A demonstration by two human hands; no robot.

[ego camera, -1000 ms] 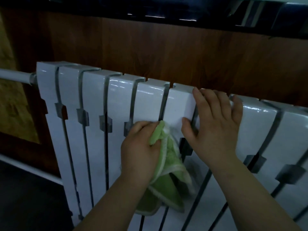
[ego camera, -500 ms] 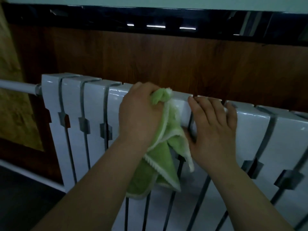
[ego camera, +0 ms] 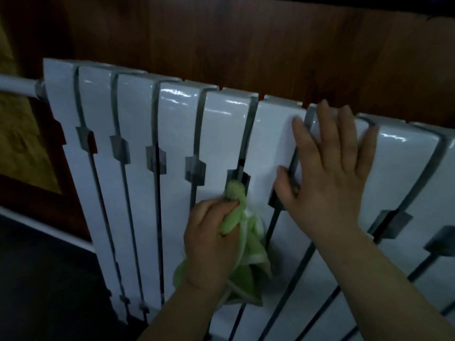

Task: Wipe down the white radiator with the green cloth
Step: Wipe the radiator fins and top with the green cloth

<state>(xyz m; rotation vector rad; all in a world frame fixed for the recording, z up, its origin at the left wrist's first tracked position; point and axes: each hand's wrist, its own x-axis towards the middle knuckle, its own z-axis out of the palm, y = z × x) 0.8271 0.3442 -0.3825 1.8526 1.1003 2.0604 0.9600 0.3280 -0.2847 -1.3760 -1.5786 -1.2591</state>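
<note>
The white radiator (ego camera: 172,134) runs across the view, made of several upright sections with dark gaps between them. My left hand (ego camera: 209,242) grips the bunched green cloth (ego camera: 243,252) and holds it against the front of a middle section, near a gap. The cloth's loose end hangs below my fist. My right hand (ego camera: 330,173) lies flat with spread fingers on the sections to the right, fingertips near the radiator's top edge.
A white pipe (ego camera: 19,87) enters the radiator's upper left end. Dark wood panelling (ego camera: 246,40) covers the wall behind. A white skirting strip (ego camera: 44,230) runs low on the left above the dark floor (ego camera: 37,291).
My left hand carried the cloth up to the radiator's top edge, then back down the front of the section. My right hand stayed flat on the radiator.
</note>
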